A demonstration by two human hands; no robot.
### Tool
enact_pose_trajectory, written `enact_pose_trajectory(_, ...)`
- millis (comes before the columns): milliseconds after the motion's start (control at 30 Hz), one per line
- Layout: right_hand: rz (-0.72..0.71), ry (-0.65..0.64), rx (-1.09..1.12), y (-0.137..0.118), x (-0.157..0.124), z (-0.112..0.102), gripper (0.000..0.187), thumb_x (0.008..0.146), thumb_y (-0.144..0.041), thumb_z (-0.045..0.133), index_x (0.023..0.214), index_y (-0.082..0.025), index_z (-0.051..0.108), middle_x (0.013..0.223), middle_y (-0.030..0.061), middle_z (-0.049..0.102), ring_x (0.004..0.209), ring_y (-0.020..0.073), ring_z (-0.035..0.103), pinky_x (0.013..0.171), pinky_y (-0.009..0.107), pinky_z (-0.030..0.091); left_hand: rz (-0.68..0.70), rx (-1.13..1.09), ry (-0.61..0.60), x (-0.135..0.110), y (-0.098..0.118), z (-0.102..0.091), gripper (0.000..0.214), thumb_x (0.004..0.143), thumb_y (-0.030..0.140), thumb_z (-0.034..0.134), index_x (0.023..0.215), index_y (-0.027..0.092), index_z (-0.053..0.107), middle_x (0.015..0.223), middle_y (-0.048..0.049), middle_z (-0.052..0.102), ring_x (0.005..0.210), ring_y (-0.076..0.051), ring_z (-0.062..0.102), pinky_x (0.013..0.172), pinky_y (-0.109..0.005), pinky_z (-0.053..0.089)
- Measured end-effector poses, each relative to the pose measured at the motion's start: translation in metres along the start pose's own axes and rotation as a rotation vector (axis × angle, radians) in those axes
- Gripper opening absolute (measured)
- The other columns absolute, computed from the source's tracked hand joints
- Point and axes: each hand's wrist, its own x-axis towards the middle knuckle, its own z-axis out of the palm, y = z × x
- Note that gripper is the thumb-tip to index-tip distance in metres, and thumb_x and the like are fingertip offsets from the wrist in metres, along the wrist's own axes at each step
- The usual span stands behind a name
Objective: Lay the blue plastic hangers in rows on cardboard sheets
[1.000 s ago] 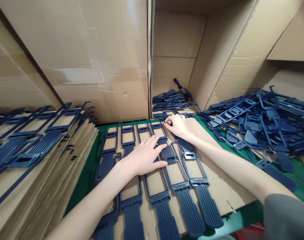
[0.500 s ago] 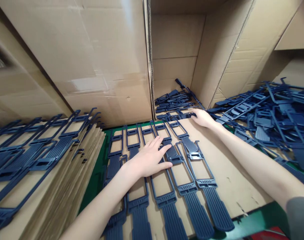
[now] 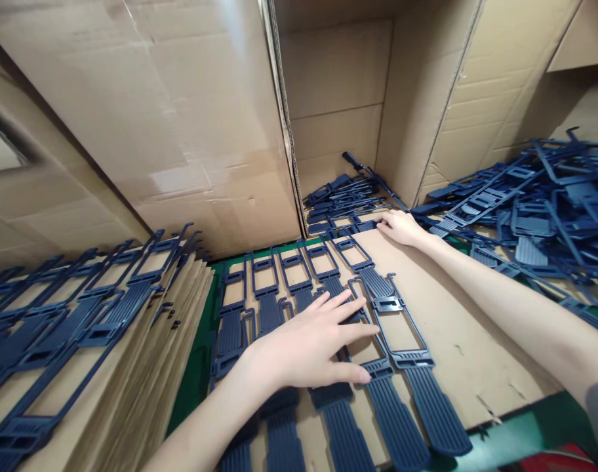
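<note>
Carton (image 3: 338, 78) — blue parts (image 3: 345, 193) inside, seemingly heaped.

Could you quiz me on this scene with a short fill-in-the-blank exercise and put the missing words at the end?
The left hand is spread over flat parts coloured dark ____.
Those flat parts lie in rows on a sheet made of ____.
The surface showing below the sheet is ____ in colour.
The large jumbled pile is on the picture's ____ side.

Missing words: blue; cardboard; green; right.
</note>
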Motion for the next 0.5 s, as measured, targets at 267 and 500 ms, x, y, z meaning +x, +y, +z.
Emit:
enact_pose_trajectory(267, -0.171, -0.135, 0.034, -0.024, 0.033, -0.011, 0.034, 0.083, -0.033, 0.059, 0.115, -0.022, 0.064, 0.113, 0.0068, 0.066, 0.104, 0.0236, 0.059, 0.089, 0.033, 0.044, -0.010, -0.004, -0.009, 0.002, 0.004, -0.009, 0.057, 0.089, 0.051, 0.053, 0.140, 0.028, 0.042, 0.155, -0.0079, 0.021, 0.144, -0.028, 0.012, 0.115, -0.050, 0.019)
enact_pose_trajectory(500, -0.141, -0.156, 0.060, -0.028, 0.039, -0.001, 0.034, 0.085, -0.029, 0.057, 0.115, -0.016, 0.064, 0.110, 0.0109, 0.067, 0.101, 0.0225, 0.062, 0.087, 0.030, 0.044, 0.024, 0.197, 0.064, 0.034, 0.005, -0.008, 0.050, 0.089, 0.039, 0.057, 0.136, 0.021, 0.048, 0.151, -0.0130, 0.031, 0.141, -0.028, 0.025, 0.115, -0.046, 0.020)
